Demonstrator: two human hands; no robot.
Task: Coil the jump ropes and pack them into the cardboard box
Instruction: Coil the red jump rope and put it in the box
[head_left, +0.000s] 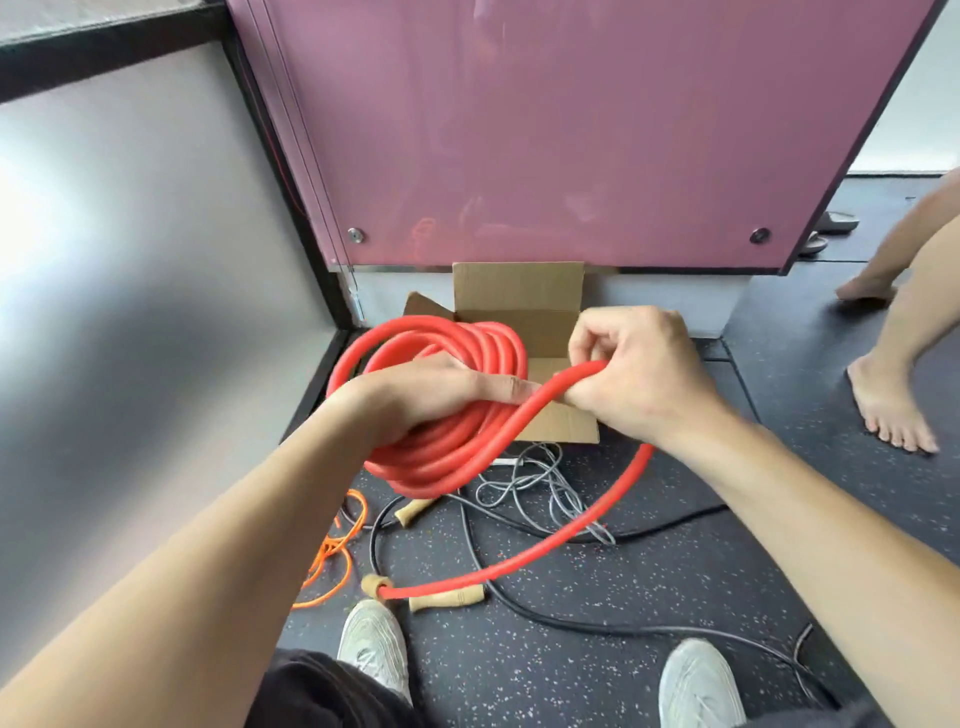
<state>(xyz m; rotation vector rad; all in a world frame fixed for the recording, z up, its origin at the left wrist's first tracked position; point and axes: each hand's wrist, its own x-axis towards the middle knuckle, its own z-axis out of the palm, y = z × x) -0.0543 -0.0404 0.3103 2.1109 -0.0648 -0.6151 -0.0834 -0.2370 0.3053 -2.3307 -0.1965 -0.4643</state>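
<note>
- A thick red jump rope (447, 457) is mostly wound into a fat coil of several loops, held in the air in front of the person, above a dark speckled floor (675, 519)
- The left hand (426, 395) grips the bundled loops, the coil hanging round it, probably to keep the turns stacked while more rope is added
- The right hand (644, 374) has its fingers curled round the next stretch of the same rope, just beside the left fingertips, seemingly to lay on one more turn
- The free tail (597, 519) sweeps in a wide arc under the right wrist down to the floor and ends at a wooden handle (375, 586), so little appears left to wind
- An open cardboard box (519, 291) sits on the floor directly behind the hands, flaps up, against the foot of a pink panel (571, 130), likely kept near so the finished coil goes straight in; the hands hide most of its inside
- Loose on the floor below lie an orange rope (332, 551), a grey rope (540, 483), a black rope (571, 618) and a second wooden handle (448, 597), none coiled yet
- The person's pale shoes (374, 644) show at the bottom edge; another person's bare foot (893, 410) stands well apart on the right
</note>
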